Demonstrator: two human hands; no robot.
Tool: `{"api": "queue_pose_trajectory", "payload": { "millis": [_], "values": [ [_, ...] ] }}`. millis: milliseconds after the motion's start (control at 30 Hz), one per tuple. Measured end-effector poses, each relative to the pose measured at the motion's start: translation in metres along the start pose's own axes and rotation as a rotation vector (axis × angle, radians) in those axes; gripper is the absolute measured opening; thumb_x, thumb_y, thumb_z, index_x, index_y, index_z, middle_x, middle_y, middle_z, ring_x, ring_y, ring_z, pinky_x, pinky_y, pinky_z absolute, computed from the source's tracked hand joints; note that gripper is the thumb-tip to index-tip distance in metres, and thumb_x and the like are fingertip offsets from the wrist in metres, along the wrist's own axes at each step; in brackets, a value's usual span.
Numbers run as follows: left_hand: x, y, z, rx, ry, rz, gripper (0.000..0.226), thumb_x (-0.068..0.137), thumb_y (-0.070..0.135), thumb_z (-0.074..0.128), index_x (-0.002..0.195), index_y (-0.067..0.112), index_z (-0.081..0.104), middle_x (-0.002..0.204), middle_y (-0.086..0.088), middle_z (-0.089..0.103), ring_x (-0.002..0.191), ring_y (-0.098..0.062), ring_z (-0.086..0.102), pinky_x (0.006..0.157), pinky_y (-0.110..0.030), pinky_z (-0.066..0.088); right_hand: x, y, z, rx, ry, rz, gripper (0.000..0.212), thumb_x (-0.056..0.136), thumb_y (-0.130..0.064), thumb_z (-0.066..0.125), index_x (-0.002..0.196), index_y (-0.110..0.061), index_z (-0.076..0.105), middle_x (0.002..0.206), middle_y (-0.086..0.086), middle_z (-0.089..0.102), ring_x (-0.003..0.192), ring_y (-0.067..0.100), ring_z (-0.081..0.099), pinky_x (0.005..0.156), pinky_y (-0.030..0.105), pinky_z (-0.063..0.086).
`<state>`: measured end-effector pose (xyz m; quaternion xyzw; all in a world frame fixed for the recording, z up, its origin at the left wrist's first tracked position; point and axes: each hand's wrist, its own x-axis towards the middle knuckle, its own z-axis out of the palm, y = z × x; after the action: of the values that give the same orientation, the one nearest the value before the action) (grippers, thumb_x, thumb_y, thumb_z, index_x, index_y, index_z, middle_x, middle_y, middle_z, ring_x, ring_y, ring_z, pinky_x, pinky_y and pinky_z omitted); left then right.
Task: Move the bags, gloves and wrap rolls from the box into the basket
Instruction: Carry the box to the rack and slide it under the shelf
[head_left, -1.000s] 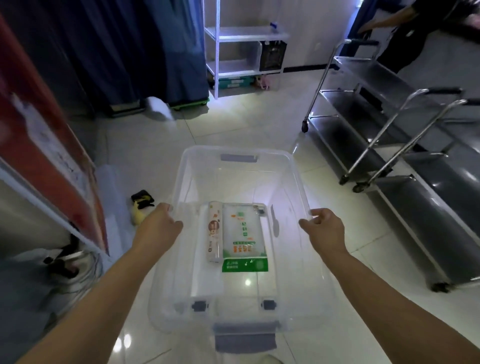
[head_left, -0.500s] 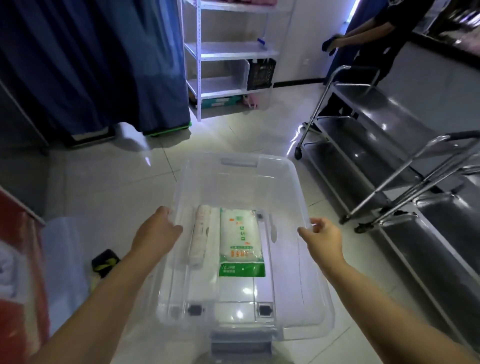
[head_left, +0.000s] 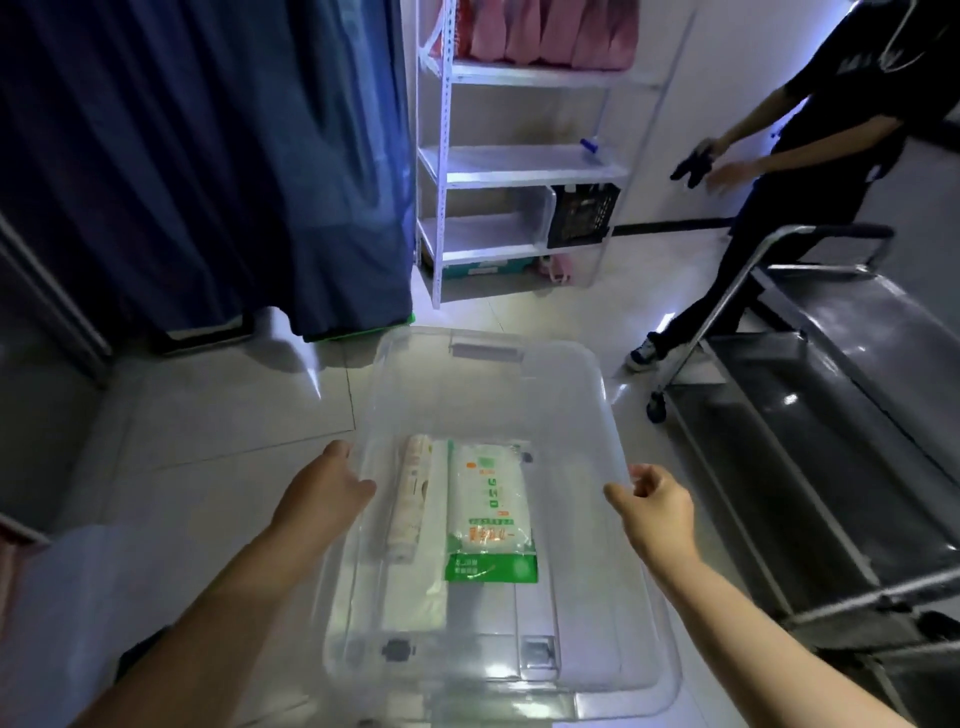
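Box (head_left: 488, 395) beside carts (head_left: 810, 426) (maybe touching)

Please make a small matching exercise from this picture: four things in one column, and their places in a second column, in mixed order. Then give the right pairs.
Things:
1. wrap roll
2. green-labelled bag
3. left hand
4. right hand

Places:
A. holds the right rim of the clear box
B. lies in the box, right of the roll
C. holds the left rim of the box
D. lies in the box, nearest its left wall

Pairs: 1-D, 2-B, 3-C, 4-A
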<state>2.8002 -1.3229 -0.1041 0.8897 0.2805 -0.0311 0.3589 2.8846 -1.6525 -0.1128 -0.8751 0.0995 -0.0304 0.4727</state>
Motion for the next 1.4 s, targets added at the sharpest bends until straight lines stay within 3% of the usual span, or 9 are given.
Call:
{"api": "queue_pose_trajectory", "payload": {
  "millis": [100,233,467,633,767,933,1100,1267,1400],
  "values": [
    [0.058,0.023,-0.001,-0.057,0.040,-0.070,0.036,0.076,0.026,0.060,0.110,0.019,0.048,0.077,0.004,0.056,0.067,-0.018,0.058,0.055,-0.027,0.045,0.076,-0.027,0.023,0.014,-0.067,-0.031,0.024,0.073,-0.007,0.072,0.093,-0.013,0.061,0.064,-0.004,0.058,0.055,0.006,0.054,0.047,0.014,0.040],
    [0.146,0.047,0.001,-0.037,0.072,-0.126,0.044,0.075,0.027,0.060,0.116,0.020,0.046,0.078,0.003,0.056,0.063,-0.016,0.055,0.049,-0.023,0.040,0.169,-0.051,0.065,0.001,-0.136,-0.039,0.023,0.073,-0.009,0.071,0.092,-0.016,0.060,0.063,0.000,0.059,0.051,0.010,0.052,0.045,0.020,0.039],
    [0.342,0.097,-0.002,-0.105,0.027,-0.093,0.046,0.077,0.024,0.061,0.121,0.018,0.046,0.081,0.001,0.059,0.071,-0.020,0.059,0.059,-0.031,0.052,0.336,-0.095,0.158,-0.019,-0.105,0.001,0.016,0.071,-0.011,0.071,0.082,-0.016,0.061,0.060,-0.002,0.057,0.049,0.010,0.051,0.045,0.022,0.040],
    [0.479,0.144,-0.028,-0.071,0.005,-0.057,0.024,0.080,0.021,0.059,0.101,0.020,0.047,0.079,-0.002,0.060,0.065,-0.018,0.056,0.051,-0.027,0.043,0.444,-0.147,0.216,-0.077,-0.075,0.014,0.025,0.074,-0.016,0.071,0.097,-0.013,0.062,0.067,0.000,0.059,0.059,0.014,0.055,0.054,0.023,0.040],
    [0.570,0.181,-0.042,0.016,0.021,-0.027,0.018,0.080,0.018,0.060,0.091,0.017,0.045,0.079,-0.004,0.056,0.062,-0.016,0.049,0.049,-0.025,0.030,0.514,-0.178,0.251,-0.093,-0.043,0.047,0.030,0.076,-0.016,0.070,0.104,-0.014,0.060,0.064,-0.003,0.056,0.057,0.011,0.054,0.051,0.021,0.037],
    [0.686,0.213,-0.036,0.070,0.008,0.007,0.020,0.077,0.021,0.061,0.091,0.017,0.048,0.082,-0.002,0.058,0.068,-0.021,0.055,0.053,-0.028,0.038,0.613,-0.196,0.299,-0.081,-0.024,0.055,0.030,0.075,-0.011,0.070,0.104,-0.008,0.061,0.060,-0.002,0.054,0.054,0.010,0.052,0.050,0.022,0.037],
    [0.803,0.253,-0.019,0.147,-0.010,0.002,0.018,0.076,0.023,0.059,0.087,0.016,0.047,0.079,-0.001,0.056,0.065,-0.023,0.053,0.048,-0.026,0.033,0.725,-0.204,0.349,-0.031,-0.040,0.110,0.027,0.072,-0.009,0.071,0.097,-0.004,0.062,0.062,0.002,0.056,0.058,0.017,0.054,0.061,0.030,0.045],
    [0.916,0.294,-0.003,0.172,-0.064,-0.041,0.020,0.077,0.021,0.058,0.092,0.015,0.048,0.087,-0.005,0.057,0.075,-0.026,0.054,0.061,-0.030,0.040,0.836,-0.222,0.388,-0.018,-0.078,0.145,0.027,0.073,-0.006,0.069,0.098,-0.003,0.059,0.060,-0.001,0.053,0.054,0.009,0.049,0.047,0.013,0.037],
    [0.993,0.322,0.014,0.196,-0.135,-0.052,0.021,0.079,0.019,0.057,0.097,0.012,0.047,0.090,-0.007,0.058,0.076,-0.026,0.052,0.058,-0.030,0.036,0.909,-0.230,0.412,-0.053,-0.099,0.200,0.030,0.076,-0.008,0.068,0.104,-0.002,0.058,0.063,-0.001,0.054,0.055,0.010,0.051,0.048,0.018,0.039]
  ]
}}
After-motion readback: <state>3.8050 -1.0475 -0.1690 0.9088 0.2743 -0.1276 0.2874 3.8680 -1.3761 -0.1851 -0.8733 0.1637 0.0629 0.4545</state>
